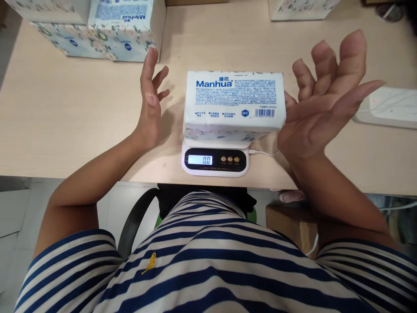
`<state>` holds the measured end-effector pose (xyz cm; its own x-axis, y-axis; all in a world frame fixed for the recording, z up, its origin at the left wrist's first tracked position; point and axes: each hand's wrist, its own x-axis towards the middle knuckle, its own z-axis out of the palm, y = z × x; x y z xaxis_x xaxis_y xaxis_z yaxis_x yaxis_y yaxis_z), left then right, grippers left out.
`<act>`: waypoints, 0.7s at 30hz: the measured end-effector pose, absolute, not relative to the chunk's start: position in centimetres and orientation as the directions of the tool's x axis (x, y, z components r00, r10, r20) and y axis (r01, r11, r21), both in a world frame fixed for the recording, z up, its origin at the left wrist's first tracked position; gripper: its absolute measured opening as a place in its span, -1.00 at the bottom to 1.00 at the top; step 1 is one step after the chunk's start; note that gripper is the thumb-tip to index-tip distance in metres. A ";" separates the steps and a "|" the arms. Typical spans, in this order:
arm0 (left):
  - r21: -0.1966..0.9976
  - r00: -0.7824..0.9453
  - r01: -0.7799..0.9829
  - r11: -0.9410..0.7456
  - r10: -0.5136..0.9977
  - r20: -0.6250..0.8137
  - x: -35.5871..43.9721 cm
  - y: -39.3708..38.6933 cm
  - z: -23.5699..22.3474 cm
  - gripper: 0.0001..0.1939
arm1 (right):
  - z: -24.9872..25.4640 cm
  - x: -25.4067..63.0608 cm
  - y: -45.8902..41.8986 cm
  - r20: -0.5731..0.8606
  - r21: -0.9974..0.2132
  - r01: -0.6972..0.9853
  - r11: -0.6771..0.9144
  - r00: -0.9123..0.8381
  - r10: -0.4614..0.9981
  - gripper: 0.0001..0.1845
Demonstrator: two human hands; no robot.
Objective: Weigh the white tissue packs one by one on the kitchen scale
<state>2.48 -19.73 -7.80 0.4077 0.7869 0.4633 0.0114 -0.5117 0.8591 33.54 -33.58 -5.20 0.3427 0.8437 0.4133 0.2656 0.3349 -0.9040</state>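
A white Manhua tissue pack [235, 95] with blue print and a barcode is at the white digital scale [215, 173], covering its platform. The scale's display reads 0.0. My left hand [151, 102] is open to the left of the pack, with a gap between them. On the other side my right hand [321, 100] is open, palm up and fingers spread. Its inner edge is close to the pack's right end; whether they touch I cannot tell. Neither hand grips anything.
More tissue packs [107, 41] are stacked at the far left, and another pack [301, 9] is at the back right. A white power strip [391, 106] lies on the right. A white cable [263, 152] runs from the scale. Below the table is a cardboard box [289, 221].
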 end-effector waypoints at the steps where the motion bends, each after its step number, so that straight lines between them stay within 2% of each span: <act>1: 0.863 0.403 0.015 -0.505 0.793 0.457 2.5 -19.7 -7.8 0.09 | -5.2 33.5 -33.6 0.421 -0.902 0.254 0.349 0.337 0.842 -0.18; 4: 0.886 0.401 0.018 -0.464 0.815 0.418 2.6 -19.6 -7.7 0.18 | -5.4 33.4 -33.6 0.443 -0.895 0.213 0.392 0.320 0.837 -0.27; 7: 0.925 0.356 0.066 -0.375 0.875 0.329 2.7 -19.3 -7.7 0.20 | -5.9 33.2 -33.6 0.462 -0.885 0.221 0.409 0.326 0.825 -0.21; 9: 0.935 0.331 0.087 -0.344 0.895 0.298 2.7 -19.0 -7.9 0.17 | -6.2 33.3 -33.6 0.481 -0.872 0.264 0.411 0.313 0.819 -0.14; 11: 0.927 0.352 0.080 -0.367 0.880 0.319 2.7 -18.6 -8.3 0.19 | -6.1 33.7 -33.5 0.521 -0.826 0.394 0.402 0.263 0.812 -0.13; 12: 0.916 0.380 0.071 -0.395 0.860 0.341 2.6 -18.4 -8.4 0.23 | -5.7 34.0 -33.5 0.555 -0.766 0.508 0.393 0.216 0.804 -0.14; 14: 0.888 0.443 0.057 -0.456 0.809 0.387 2.5 -18.3 -8.6 0.36 | -4.0 34.7 -33.4 0.649 -0.530 0.739 0.416 0.037 0.760 -0.16; 16: 0.875 0.468 0.063 -0.480 0.788 0.399 2.3 -18.2 -8.7 0.39 | -1.4 35.1 -33.1 0.688 -0.251 0.813 0.526 -0.232 0.687 -0.17; 17: 0.874 0.466 0.069 -0.481 0.790 0.398 2.2 -18.1 -8.7 0.38 | 0.0 35.2 -32.9 0.658 -0.160 0.796 0.583 -0.355 0.664 -0.17; 19: 0.877 0.444 0.081 -0.473 0.805 0.393 2.0 -17.8 -8.8 0.35 | 2.4 34.9 -32.3 0.527 -0.093 0.765 0.637 -0.505 0.684 -0.13; 21: 0.872 0.430 0.083 -0.482 0.807 0.405 1.8 -17.0 -9.1 0.37 | 3.9 34.2 -31.4 0.347 -0.091 0.799 0.594 -0.534 0.771 -0.03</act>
